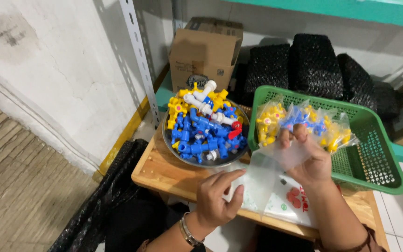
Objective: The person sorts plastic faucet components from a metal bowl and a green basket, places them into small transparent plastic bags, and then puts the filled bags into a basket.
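Clear plastic bag [276,161], empty, hangs between my hands over the wooden table [164,170]. My left hand [218,198] is loosely curled, thumb and forefinger reaching for the bag's lower edge, seemingly to spread it; I cannot tell whether they grip it. Beyond that hand sits a metal bowl [206,161] heaped with blue, yellow and white plastic taps [204,123]. My right hand [306,158] pinches the bag's top. Behind it, a green basket [374,158] holds filled bags [304,121]. More flat bags [285,203] lie underneath, partly hidden.
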